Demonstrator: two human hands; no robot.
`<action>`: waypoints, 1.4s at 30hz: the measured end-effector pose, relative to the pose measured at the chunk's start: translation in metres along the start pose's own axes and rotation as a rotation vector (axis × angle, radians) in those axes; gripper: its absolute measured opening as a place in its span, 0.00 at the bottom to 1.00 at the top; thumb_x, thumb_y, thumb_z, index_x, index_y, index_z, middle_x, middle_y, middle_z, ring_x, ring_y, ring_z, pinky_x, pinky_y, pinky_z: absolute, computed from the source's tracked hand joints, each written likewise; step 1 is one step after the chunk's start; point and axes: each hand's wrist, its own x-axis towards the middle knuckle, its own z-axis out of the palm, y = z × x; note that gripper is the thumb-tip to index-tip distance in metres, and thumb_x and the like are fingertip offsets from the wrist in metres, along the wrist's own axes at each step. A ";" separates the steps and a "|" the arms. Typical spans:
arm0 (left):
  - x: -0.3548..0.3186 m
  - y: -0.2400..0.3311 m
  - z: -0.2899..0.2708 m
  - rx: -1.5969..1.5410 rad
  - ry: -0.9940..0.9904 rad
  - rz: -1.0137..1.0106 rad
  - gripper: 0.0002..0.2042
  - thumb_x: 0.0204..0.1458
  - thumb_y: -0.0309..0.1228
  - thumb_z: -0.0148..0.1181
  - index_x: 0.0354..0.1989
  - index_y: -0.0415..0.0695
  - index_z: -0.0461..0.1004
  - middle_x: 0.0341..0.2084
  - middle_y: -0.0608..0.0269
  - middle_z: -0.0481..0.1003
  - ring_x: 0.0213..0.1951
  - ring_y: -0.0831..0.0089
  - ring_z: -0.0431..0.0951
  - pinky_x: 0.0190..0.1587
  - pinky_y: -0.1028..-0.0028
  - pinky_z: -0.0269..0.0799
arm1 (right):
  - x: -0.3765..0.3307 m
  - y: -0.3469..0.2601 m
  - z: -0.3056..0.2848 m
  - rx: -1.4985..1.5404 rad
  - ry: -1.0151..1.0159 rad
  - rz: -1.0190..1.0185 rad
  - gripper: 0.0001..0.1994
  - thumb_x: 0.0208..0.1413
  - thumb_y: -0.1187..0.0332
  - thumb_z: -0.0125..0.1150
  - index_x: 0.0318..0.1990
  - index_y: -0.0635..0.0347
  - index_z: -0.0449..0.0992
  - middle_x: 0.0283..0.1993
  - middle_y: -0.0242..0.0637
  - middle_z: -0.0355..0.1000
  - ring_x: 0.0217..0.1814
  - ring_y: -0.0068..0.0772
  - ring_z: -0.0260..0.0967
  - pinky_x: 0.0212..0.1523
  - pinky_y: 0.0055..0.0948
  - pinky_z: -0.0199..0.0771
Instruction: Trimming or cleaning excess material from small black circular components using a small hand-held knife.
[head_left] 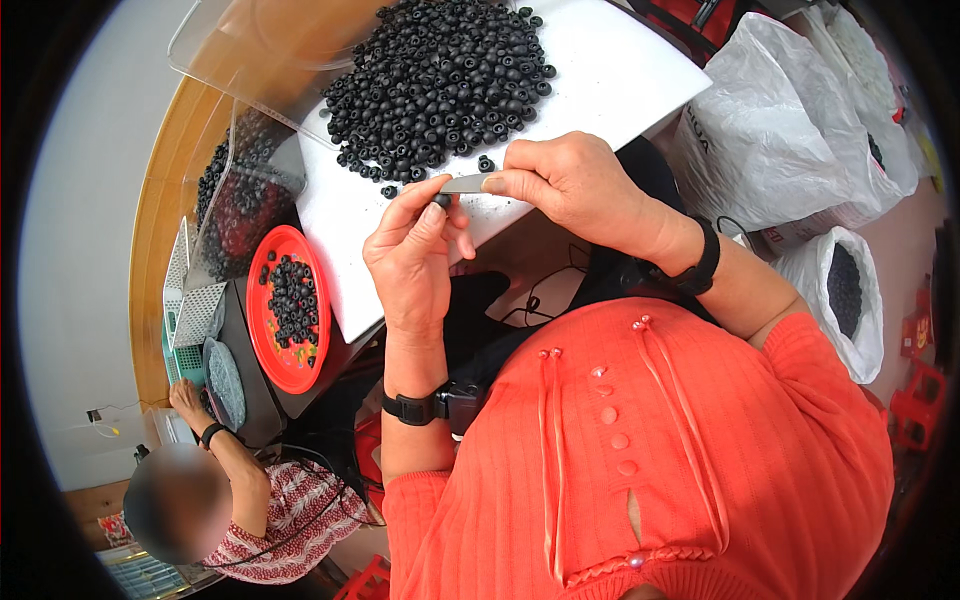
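Observation:
My left hand [412, 250] pinches a small round black piece [441, 201] between thumb and fingers, over the near edge of a white board [590, 70]. In my right hand [575, 185] is a small knife, its short grey blade [463, 185] pointing left and lying against or just above the piece; contact cannot be made out. The knife's handle is hidden in my fist. Just beyond my hands spreads a big pile of similar black pieces [440, 85], many with a hole. A loose one [486, 164] lies close to the blade.
Left of the board, a red plate [262, 330] holds more black pieces. Clear plastic bins [215, 40] stand beyond it. At right are white plastic bags [770, 110], an open one [868, 340] with dark pieces inside. Another person [290, 520] works at lower left, near a green basket [187, 358].

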 end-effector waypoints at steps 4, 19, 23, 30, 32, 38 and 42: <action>0.001 -0.001 -0.002 -0.009 -0.016 0.009 0.14 0.61 0.20 0.57 0.53 0.28 0.75 0.38 0.53 0.76 0.34 0.69 0.77 0.27 0.72 0.77 | 0.000 0.000 0.001 -0.028 -0.004 -0.004 0.20 0.61 0.51 0.60 0.25 0.57 0.77 0.19 0.43 0.72 0.23 0.49 0.73 0.25 0.44 0.70; -0.002 -0.002 0.000 -0.003 0.023 -0.011 0.13 0.61 0.19 0.56 0.52 0.28 0.76 0.40 0.55 0.73 0.34 0.69 0.76 0.27 0.73 0.77 | -0.001 0.002 0.003 -0.052 0.006 -0.080 0.16 0.62 0.57 0.62 0.27 0.59 0.75 0.20 0.43 0.69 0.22 0.48 0.69 0.24 0.39 0.66; -0.001 -0.003 0.000 0.001 0.021 -0.005 0.12 0.61 0.20 0.55 0.51 0.28 0.76 0.39 0.54 0.73 0.32 0.69 0.77 0.27 0.73 0.77 | 0.000 0.004 0.003 -0.065 -0.004 -0.102 0.16 0.62 0.58 0.62 0.27 0.58 0.75 0.20 0.43 0.70 0.22 0.47 0.70 0.24 0.40 0.66; -0.002 -0.004 0.001 -0.019 -0.011 0.023 0.10 0.61 0.20 0.55 0.48 0.28 0.76 0.35 0.54 0.75 0.29 0.68 0.77 0.26 0.74 0.75 | -0.002 0.005 0.003 -0.112 -0.021 -0.136 0.16 0.61 0.56 0.62 0.27 0.57 0.75 0.20 0.40 0.70 0.23 0.46 0.71 0.24 0.39 0.67; -0.001 -0.005 0.000 -0.014 0.000 0.029 0.10 0.61 0.20 0.55 0.48 0.28 0.76 0.36 0.54 0.75 0.28 0.68 0.77 0.26 0.74 0.75 | -0.002 0.006 0.003 -0.117 -0.025 -0.159 0.16 0.61 0.56 0.62 0.27 0.57 0.75 0.20 0.40 0.70 0.23 0.46 0.71 0.24 0.39 0.67; -0.002 -0.003 -0.001 -0.013 -0.018 0.002 0.11 0.62 0.20 0.54 0.49 0.28 0.76 0.36 0.53 0.75 0.28 0.68 0.77 0.27 0.73 0.75 | -0.004 0.009 0.004 -0.021 0.007 -0.166 0.14 0.61 0.59 0.64 0.28 0.59 0.76 0.20 0.41 0.69 0.21 0.45 0.69 0.23 0.38 0.65; -0.001 -0.001 0.000 -0.021 -0.033 -0.017 0.12 0.62 0.20 0.54 0.51 0.28 0.76 0.36 0.53 0.75 0.29 0.68 0.77 0.28 0.73 0.75 | -0.003 0.008 0.002 0.047 0.036 -0.080 0.19 0.62 0.51 0.60 0.26 0.55 0.76 0.19 0.39 0.72 0.22 0.47 0.73 0.24 0.41 0.69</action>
